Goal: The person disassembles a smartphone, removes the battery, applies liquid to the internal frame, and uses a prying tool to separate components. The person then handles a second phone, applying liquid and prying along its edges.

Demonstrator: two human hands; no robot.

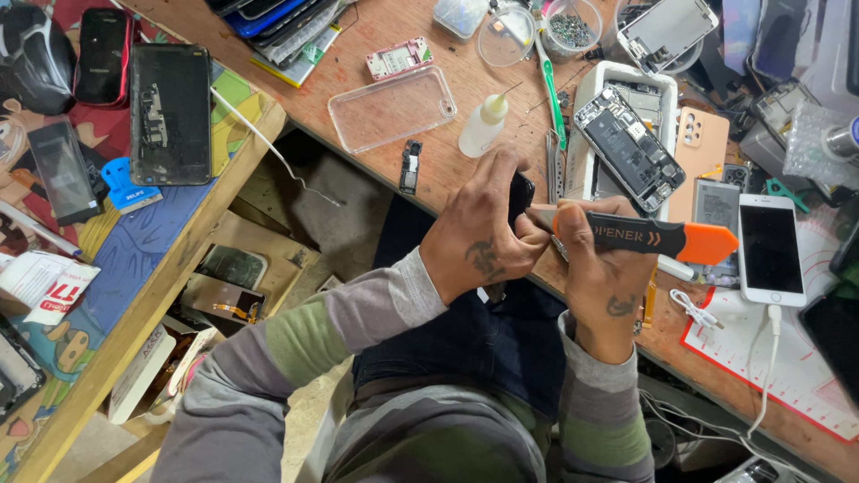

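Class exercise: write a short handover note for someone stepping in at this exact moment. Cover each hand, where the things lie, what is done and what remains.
Left hand: closed around a small dark part, held above the lap.
Right hand: grips the orange-and-black opener tool, its tip against that part.
On the bench: opened phone on a white tray, clear case, small squeeze bottle, white phone on its cable.
Done: phone already open.
Left: the part is not visibly separated yet.

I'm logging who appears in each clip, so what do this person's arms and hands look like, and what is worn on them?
Both arms wear long knit sleeves with broad grey and green stripes, ending at the wrists. The hands are bare, no gloves. The left hand has a dark tattoo on its back; the right hand has a smaller dark tattoo near the wrist. No rings or watch show.
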